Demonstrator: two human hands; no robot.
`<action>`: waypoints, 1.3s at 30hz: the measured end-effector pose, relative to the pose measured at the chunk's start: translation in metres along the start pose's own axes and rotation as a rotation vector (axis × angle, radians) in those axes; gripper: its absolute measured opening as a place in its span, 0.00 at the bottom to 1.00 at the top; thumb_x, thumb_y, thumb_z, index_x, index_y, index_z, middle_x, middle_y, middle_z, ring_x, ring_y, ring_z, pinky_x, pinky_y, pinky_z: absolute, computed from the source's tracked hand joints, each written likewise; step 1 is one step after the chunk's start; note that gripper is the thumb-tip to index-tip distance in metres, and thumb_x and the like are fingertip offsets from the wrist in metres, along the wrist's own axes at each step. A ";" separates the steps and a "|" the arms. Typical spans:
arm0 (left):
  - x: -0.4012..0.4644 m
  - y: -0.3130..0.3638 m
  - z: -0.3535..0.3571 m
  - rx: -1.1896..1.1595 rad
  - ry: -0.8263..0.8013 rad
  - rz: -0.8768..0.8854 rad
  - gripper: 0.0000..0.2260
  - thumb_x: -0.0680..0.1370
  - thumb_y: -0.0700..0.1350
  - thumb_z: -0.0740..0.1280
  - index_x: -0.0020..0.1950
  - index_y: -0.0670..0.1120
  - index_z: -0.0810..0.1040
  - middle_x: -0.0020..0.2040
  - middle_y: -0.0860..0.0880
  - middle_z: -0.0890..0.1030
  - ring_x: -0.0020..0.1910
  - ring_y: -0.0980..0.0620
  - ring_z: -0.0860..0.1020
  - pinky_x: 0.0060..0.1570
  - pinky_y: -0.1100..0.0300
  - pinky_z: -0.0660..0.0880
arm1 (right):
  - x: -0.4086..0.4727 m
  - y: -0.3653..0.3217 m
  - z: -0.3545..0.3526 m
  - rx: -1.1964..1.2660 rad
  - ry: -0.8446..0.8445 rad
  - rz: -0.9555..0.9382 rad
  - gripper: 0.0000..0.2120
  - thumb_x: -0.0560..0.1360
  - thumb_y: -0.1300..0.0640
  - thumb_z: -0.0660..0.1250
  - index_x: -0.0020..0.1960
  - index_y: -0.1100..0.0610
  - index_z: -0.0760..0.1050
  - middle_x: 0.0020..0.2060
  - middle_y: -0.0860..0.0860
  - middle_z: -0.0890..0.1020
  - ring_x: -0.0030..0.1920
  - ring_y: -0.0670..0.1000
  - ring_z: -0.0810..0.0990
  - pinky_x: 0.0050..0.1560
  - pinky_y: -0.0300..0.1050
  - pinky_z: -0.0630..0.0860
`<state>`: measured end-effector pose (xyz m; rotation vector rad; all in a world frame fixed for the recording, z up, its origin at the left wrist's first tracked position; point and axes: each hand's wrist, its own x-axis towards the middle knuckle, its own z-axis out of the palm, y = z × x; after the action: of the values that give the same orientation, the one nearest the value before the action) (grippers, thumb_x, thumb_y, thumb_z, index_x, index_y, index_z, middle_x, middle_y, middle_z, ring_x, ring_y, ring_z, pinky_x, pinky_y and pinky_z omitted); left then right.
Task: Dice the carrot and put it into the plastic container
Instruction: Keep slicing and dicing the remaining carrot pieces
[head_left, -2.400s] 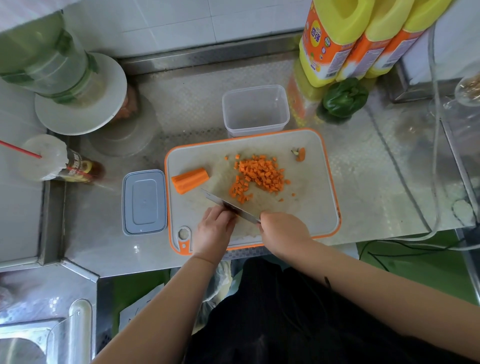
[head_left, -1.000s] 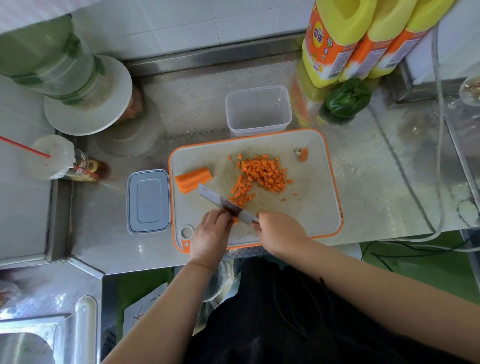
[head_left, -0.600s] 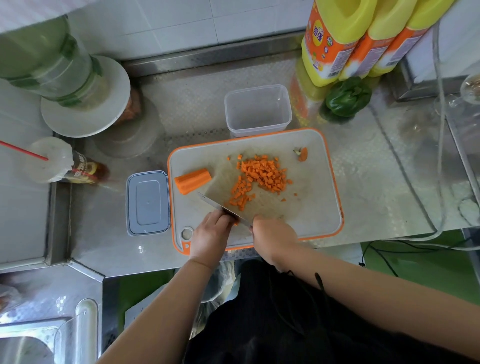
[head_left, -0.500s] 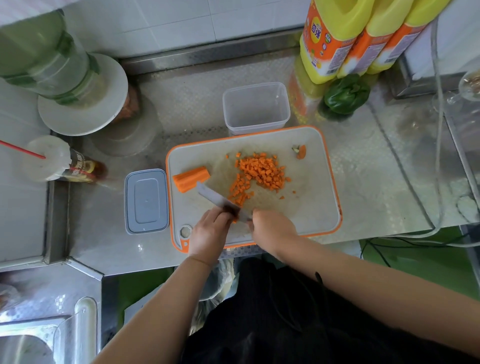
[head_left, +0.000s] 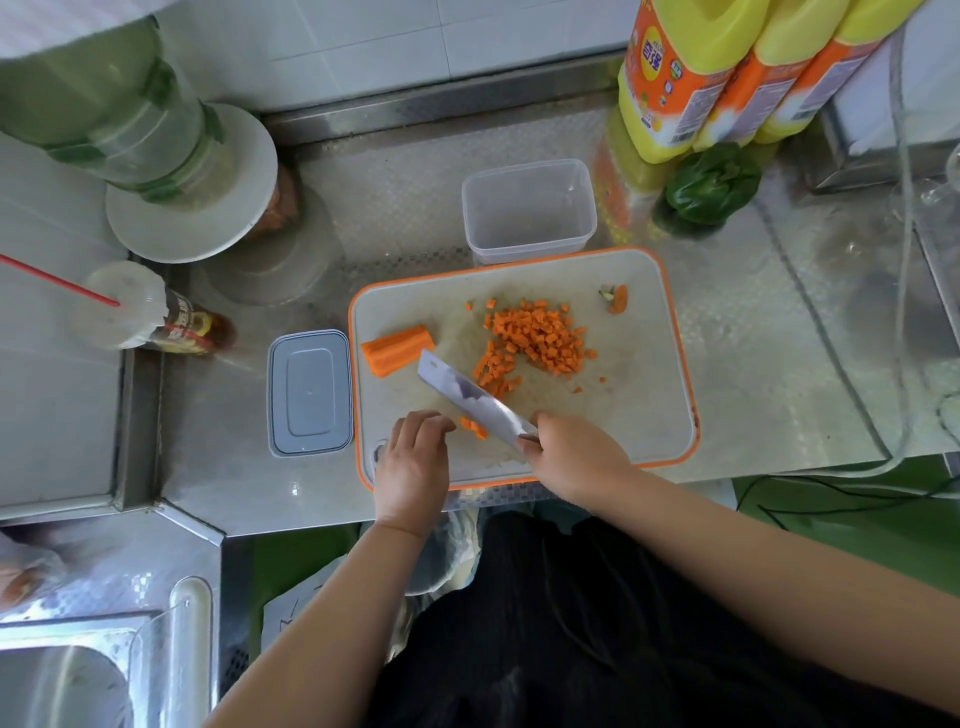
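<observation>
A few small carrot bits lie near the front of the cutting board, right between the two hands. The left hand rests on the board with its fingers curled toward these bits; they seem to touch or hold them, but the view is too small to be sure. The right hand grips the handle of the knife, and the blade slants up over the board, lifted off the bits.

What could go wrong: the left fingertips are very close to the blade, so a fast chop could nick them. The tiny bits could also roll or jump off the board edge when the knife comes down.

The carrot is bright orange. A pile of diced cubes sits in the middle of the board, with some loose cubes around it. An uncut chunk lies at the left of the board, and a small end scrap at the far right corner.

The plastic container stands just behind the board with no carrot in it. Its lid lies flat beside the board on the left.
</observation>
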<state>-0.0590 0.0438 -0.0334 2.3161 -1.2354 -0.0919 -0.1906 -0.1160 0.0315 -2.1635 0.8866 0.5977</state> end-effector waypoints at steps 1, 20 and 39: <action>0.000 0.000 -0.002 -0.007 0.025 -0.008 0.07 0.75 0.37 0.61 0.49 0.43 0.76 0.49 0.45 0.79 0.48 0.44 0.77 0.42 0.51 0.76 | -0.001 -0.001 0.001 -0.017 -0.019 -0.018 0.13 0.82 0.48 0.55 0.51 0.57 0.70 0.36 0.50 0.74 0.38 0.53 0.74 0.33 0.46 0.65; 0.019 0.009 -0.015 -0.028 0.024 -0.158 0.10 0.78 0.40 0.58 0.55 0.43 0.77 0.51 0.47 0.78 0.50 0.47 0.75 0.48 0.51 0.76 | 0.030 0.028 -0.044 0.012 0.105 0.134 0.17 0.82 0.49 0.56 0.36 0.55 0.62 0.30 0.53 0.70 0.29 0.52 0.68 0.27 0.44 0.60; 0.072 0.067 -0.019 0.468 -0.389 0.179 0.41 0.67 0.33 0.56 0.77 0.61 0.57 0.78 0.48 0.57 0.76 0.39 0.55 0.73 0.36 0.53 | -0.006 0.025 -0.018 -0.412 0.736 -0.139 0.15 0.58 0.61 0.77 0.39 0.61 0.74 0.25 0.52 0.73 0.24 0.54 0.73 0.24 0.41 0.60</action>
<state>-0.0623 -0.0363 0.0269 2.6485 -1.8149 -0.2201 -0.2107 -0.1401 0.0357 -2.8604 1.0254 -0.1339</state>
